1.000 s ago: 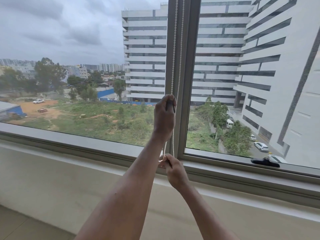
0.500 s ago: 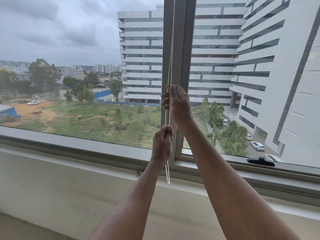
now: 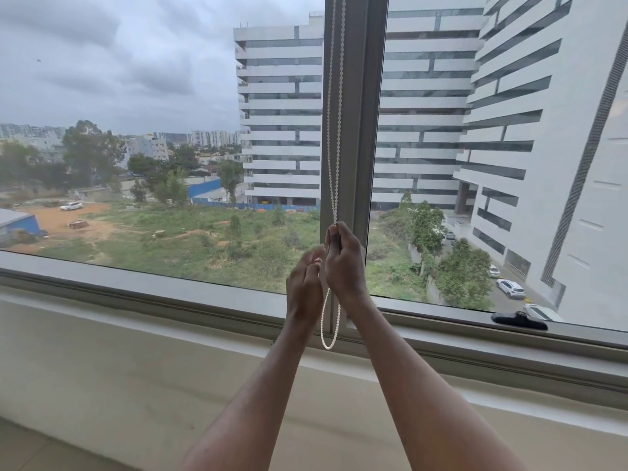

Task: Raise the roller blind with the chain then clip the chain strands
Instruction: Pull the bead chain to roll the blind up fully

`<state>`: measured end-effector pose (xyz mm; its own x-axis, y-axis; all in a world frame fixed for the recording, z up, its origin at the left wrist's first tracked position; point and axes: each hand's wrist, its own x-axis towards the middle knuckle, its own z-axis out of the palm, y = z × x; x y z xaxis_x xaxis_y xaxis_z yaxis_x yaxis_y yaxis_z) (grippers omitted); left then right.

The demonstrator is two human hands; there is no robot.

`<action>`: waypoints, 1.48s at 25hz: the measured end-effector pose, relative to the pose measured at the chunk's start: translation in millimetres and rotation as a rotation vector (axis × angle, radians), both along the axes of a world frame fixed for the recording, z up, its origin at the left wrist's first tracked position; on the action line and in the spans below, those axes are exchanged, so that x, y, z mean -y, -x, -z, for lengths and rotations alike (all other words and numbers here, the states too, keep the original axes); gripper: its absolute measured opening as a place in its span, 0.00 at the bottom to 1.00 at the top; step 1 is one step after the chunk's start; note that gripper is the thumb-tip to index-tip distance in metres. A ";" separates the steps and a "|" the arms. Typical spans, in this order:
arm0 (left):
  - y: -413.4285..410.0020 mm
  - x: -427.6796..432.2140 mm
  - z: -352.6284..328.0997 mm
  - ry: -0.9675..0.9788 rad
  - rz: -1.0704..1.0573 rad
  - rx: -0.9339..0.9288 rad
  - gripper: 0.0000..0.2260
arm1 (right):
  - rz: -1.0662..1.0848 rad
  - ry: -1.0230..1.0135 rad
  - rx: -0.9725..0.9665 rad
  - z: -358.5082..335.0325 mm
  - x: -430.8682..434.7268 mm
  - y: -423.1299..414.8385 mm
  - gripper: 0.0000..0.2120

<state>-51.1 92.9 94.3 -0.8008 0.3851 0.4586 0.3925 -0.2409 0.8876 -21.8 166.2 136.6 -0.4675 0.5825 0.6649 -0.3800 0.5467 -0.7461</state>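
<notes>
Two bare forearms reach up from below. The right hand (image 3: 345, 263), which half a second ago gripped higher, has dropped beside the left hand (image 3: 306, 283) and pinches both strands of the bead chain (image 3: 334, 130). The left hand's fingers are loosely curled, apparently empty. The loop hangs below them. No blind shows, so clipping seems next.

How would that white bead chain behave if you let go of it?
The bead chain is probably floppy: its loop sags in a curve below the right hand. It looks thin and light, so it would likely swing against the window frame.
</notes>
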 end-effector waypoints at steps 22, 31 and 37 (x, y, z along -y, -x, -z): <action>-5.2 -35.0 -117.5 -0.226 -0.116 -0.247 0.18 | -0.036 0.018 0.142 86.9 8.5 -12.5 0.16; -2.9 -28.4 -59.3 -0.130 -0.103 -0.172 0.18 | -0.103 0.098 0.078 33.7 -3.4 -37.1 0.19; -14.8 -33.1 -56.0 -0.157 -0.037 -0.090 0.16 | -0.259 0.116 -0.103 -101.5 0.9 -12.2 0.12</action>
<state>-36.4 126.0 150.3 -0.7665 0.2740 0.5808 0.4796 -0.3573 0.8015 -9.6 165.3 238.1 -0.5440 0.5279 0.6522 -0.5723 0.3350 -0.7485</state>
